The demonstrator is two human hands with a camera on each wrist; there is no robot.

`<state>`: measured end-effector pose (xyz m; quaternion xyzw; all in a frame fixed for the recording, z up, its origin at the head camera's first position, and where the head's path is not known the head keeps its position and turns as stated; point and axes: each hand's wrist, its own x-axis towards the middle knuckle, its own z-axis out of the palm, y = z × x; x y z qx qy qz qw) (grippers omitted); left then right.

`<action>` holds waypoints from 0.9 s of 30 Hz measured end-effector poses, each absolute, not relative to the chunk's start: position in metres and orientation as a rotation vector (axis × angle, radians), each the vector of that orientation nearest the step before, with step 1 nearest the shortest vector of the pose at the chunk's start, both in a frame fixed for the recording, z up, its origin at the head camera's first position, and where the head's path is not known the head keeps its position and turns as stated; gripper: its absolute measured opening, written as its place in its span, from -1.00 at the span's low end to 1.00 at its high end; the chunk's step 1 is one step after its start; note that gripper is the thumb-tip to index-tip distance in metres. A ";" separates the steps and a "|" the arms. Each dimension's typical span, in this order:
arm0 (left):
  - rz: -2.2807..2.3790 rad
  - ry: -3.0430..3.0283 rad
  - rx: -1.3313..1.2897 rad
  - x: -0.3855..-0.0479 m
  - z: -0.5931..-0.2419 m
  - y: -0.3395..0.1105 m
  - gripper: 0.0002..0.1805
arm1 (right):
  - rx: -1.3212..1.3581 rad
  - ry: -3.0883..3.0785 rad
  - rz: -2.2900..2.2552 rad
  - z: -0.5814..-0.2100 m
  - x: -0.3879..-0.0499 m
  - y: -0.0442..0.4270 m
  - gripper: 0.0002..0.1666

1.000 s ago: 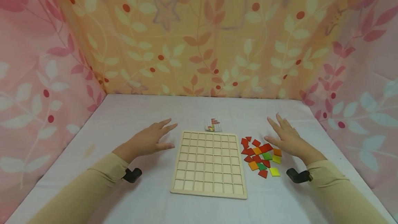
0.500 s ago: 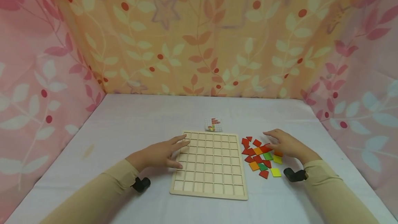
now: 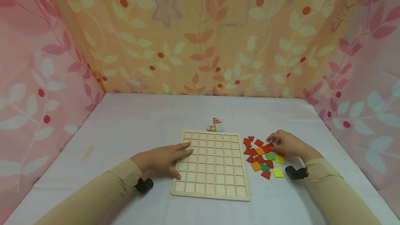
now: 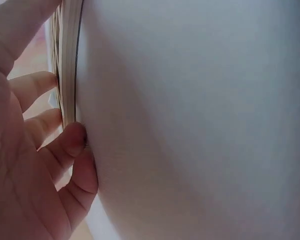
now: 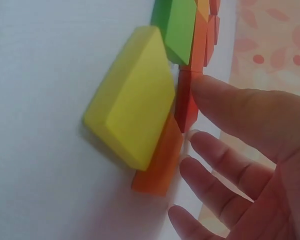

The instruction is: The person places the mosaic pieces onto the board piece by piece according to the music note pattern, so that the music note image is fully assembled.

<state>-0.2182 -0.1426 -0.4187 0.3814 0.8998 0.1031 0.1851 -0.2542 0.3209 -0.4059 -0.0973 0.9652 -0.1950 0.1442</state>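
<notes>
A pale wooden grid board point(image 3: 215, 169) lies flat in the middle of the table. The left hand point(image 3: 159, 159) rests on its left edge, fingers spread over the squares; in the left wrist view the fingertips touch the board's side point(image 4: 70, 60). At the right, the right hand point(image 3: 289, 144) is at the far right side of the coloured pieces, thumb at a red piece point(image 3: 268, 148). The right wrist view shows the thumb against a red piece point(image 5: 186, 107), the other fingers loosely bent beside it, with an orange piece point(image 5: 157, 165) and a yellow piece point(image 5: 135, 100) close by.
Several red, orange, green and yellow pieces lie right of the board, including a yellow square point(image 3: 277, 173) at the near side. A small printed card point(image 3: 215, 124) lies behind the board. Patterned cloth point(image 3: 200, 37) stands around the table's back and sides.
The left hand has moved right, from beside the board onto its left edge. The right hand has come down to the pieces, its fingers more bent than before.
</notes>
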 end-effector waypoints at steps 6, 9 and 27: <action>0.308 2.531 1.064 -0.217 -0.419 -0.142 0.04 | -0.269 2.748 -0.581 -0.404 -0.256 0.323 -0.72; 0.313 2.533 1.062 -0.216 -0.418 -0.142 0.04 | -0.266 2.747 -0.575 -0.403 -0.257 0.323 -0.75; 0.325 2.511 1.077 -0.214 -0.421 -0.146 0.04 | -0.281 2.713 -0.605 -0.390 -0.261 0.308 -0.91</action>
